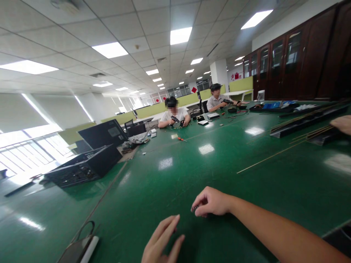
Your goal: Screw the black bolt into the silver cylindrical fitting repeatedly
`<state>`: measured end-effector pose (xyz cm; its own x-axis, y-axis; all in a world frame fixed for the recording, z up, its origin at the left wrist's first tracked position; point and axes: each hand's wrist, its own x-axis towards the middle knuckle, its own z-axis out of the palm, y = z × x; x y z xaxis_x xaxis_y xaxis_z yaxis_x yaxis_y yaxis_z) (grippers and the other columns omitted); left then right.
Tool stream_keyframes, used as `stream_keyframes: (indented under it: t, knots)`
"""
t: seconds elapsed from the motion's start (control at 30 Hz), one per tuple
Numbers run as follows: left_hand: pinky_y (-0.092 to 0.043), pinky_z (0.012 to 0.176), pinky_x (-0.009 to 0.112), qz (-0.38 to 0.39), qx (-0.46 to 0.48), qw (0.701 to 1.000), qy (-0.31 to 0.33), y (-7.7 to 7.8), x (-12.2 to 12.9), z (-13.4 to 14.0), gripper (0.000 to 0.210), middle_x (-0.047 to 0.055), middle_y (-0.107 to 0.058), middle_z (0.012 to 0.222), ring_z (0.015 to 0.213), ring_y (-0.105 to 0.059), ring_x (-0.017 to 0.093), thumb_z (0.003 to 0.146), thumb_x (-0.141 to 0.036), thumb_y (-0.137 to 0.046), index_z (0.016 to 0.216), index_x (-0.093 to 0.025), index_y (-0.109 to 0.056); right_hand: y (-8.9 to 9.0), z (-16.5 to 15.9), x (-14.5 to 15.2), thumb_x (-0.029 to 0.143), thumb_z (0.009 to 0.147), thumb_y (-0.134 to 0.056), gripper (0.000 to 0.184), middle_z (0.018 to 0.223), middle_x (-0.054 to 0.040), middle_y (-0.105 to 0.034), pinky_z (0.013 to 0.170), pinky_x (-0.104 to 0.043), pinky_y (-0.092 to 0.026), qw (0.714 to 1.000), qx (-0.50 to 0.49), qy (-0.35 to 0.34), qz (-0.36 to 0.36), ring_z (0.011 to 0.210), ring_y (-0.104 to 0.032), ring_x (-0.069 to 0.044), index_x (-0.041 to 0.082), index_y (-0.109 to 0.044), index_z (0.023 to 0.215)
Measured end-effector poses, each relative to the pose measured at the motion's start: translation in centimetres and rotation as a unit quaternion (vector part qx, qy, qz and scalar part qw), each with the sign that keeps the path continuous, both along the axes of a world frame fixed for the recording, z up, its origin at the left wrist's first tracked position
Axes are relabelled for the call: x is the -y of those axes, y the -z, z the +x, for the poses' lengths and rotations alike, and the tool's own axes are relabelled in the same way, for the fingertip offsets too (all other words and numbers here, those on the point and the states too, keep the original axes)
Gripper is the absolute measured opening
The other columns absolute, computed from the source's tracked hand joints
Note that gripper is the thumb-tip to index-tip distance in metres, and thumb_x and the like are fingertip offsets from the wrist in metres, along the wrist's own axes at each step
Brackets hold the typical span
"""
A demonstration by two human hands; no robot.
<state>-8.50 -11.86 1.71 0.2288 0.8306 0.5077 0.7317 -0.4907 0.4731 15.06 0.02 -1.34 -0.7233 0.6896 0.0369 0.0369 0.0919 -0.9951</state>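
My left hand (164, 239) is at the lower middle of the view, just above the green table (153, 193). Its fingers are stretched out, thumb apart, and nothing shows between them. To its right and a little farther off, my right hand (214, 202) hovers over or rests on the tabletop, palm down. The fingers of that hand curl in toward the thumb around some tiny dark and shiny bits, too small to name. The two hands are apart.
Thin brass-coloured rods (270, 157) and dark metal channels (290, 126) lie at right, by another person's hand (342, 124). An opened black computer case (85, 164) stands left. A phone-like device (79, 250) is near left. Two people sit across, near an orange screwdriver (181, 139).
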Motion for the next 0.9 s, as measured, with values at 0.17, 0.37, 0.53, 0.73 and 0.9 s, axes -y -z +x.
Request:
stream_keyframes:
  t: [0.17,0.37,0.53,0.73,0.9]
  knots:
    - [-0.057,0.08,0.031,-0.126,0.103,0.983,0.082,-1.0,-2.8,4.8,0.027,0.007,-0.072,0.101,0.088,-0.068,0.022,0.086,-0.035,-0.065,0.11,-0.027,-0.074,0.1,0.0,0.6,0.037,0.073,-0.075,0.031,0.061,0.0002,-0.064,0.063,-0.026,-0.047,0.986,-0.073,-0.116,-0.09,0.056,-0.057,-0.012,0.009,-0.075,0.088]
    - [-0.055,0.081,0.03,-0.107,0.169,0.977,0.071,0.4,-2.9,5.1,0.02,0.007,-0.07,0.104,0.09,-0.066,0.022,0.083,-0.031,-0.069,0.101,-0.026,-0.076,0.3,0.1,0.5,0.034,0.075,-0.073,0.024,0.058,0.002,-0.062,0.063,-0.024,-0.045,0.985,-0.084,-0.12,-0.091,0.054,-0.054,-0.01,0.01,-0.071,0.075]
    - [-0.056,0.076,0.03,-0.141,0.2,0.968,0.057,0.9,-2.6,4.9,0.024,0.008,-0.071,0.106,0.087,-0.067,0.021,0.082,-0.032,-0.07,0.104,-0.024,-0.075,0.4,-0.2,0.7,0.034,0.077,-0.073,0.025,0.059,0.0024,-0.062,0.062,-0.023,-0.043,0.984,-0.074,-0.132,-0.097,0.054,-0.054,-0.009,0.01,-0.073,0.085]
    - [-0.057,0.082,0.034,-0.17,0.228,0.958,0.05,0.6,-2.3,5.3,0.023,0.011,-0.072,0.106,0.091,-0.068,0.024,0.082,-0.037,-0.07,0.095,-0.019,-0.075,0.3,0.0,0.6,0.037,0.075,-0.075,0.027,0.059,0.0014,-0.063,0.062,-0.023,-0.044,0.986,-0.052,-0.126,-0.098,0.055,-0.056,-0.01,0.01,-0.074,0.078]
    - [-0.059,0.089,0.037,-0.096,0.259,0.955,-0.103,-0.3,0.7,0.1,0.036,0.008,-0.073,0.104,0.097,-0.07,0.027,0.082,-0.048,-0.067,0.104,-0.02,-0.068,0.0,0.4,0.2,0.036,0.076,-0.077,0.036,0.07,-0.0007,-0.068,0.064,-0.022,-0.047,0.984,-0.037,-0.136,-0.108,0.061,-0.06,-0.01,0.011,-0.075,0.102]
